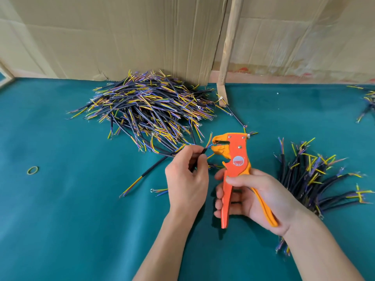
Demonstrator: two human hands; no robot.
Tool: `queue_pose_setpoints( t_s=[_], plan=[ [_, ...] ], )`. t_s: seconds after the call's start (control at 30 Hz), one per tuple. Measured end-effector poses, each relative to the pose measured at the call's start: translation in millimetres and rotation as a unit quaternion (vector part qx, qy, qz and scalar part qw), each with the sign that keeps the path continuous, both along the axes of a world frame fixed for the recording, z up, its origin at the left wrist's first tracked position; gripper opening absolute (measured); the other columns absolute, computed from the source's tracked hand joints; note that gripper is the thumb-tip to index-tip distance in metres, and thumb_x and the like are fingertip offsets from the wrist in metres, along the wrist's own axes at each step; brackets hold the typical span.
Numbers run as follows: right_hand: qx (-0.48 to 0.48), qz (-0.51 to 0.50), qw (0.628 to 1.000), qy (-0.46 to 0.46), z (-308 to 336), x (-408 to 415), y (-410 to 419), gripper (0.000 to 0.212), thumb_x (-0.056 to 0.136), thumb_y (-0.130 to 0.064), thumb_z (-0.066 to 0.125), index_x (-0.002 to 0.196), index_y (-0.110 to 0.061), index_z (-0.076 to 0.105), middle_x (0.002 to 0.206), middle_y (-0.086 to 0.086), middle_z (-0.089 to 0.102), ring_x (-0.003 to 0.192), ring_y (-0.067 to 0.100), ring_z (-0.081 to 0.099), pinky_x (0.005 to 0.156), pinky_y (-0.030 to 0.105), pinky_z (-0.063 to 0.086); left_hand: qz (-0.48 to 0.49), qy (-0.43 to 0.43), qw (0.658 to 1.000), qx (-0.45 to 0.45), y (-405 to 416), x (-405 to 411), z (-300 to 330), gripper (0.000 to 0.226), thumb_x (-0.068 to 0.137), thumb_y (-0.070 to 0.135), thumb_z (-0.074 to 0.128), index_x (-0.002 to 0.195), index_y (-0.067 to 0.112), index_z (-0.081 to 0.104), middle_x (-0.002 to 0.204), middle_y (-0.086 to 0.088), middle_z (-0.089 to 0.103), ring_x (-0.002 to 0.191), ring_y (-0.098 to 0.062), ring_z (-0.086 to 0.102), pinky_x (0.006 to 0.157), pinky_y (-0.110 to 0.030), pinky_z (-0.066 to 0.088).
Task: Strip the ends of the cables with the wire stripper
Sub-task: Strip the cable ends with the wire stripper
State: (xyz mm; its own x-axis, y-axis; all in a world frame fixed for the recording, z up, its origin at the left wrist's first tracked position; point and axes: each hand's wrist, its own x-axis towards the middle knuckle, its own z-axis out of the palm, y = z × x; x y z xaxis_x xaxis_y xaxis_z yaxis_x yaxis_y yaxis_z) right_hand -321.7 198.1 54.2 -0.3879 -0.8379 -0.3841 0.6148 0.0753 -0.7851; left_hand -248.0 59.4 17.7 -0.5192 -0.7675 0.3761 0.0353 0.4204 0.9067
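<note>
Teal table (81,220), three cable piles, left hand (186,185) pinching one cable (197,159), right hand (257,199) gripping one stripper (236,157).

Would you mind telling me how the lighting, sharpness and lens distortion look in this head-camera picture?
Head view: soft, even light with no glare; the hands cast only faint shadows on the green table cover. The wire stripper and the large cable pile are sharp. The wide-angle lens bends the table's far edge and the cardboard wall; the cable bundle on the right looks slightly soft.
</note>
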Motion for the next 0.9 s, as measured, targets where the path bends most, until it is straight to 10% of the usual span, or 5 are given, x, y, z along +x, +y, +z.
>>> queue_pose_setpoints(
  t_s=[0.9],
  plan=[
    [0.03, -0.007, 0.999, 0.023, 2.3, 7.4, -4.0, 0.019, 0.086, -0.016, 0.074, 0.091, -0.004, 0.06, 0.072, 0.021, 0.054, 0.058, 0.034, 0.053, 0.058, 0.045, 0.052, 0.031, -0.014, 0.998, -0.058, 0.0, 2.0, 0.1, 0.019, 0.086, -0.001, 0.068, 0.089, 0.017, 0.072, 0.081, 0.01, 0.069, 0.077, -0.01, 0.065, 0.067, -0.027, 0.05]
  ],
)
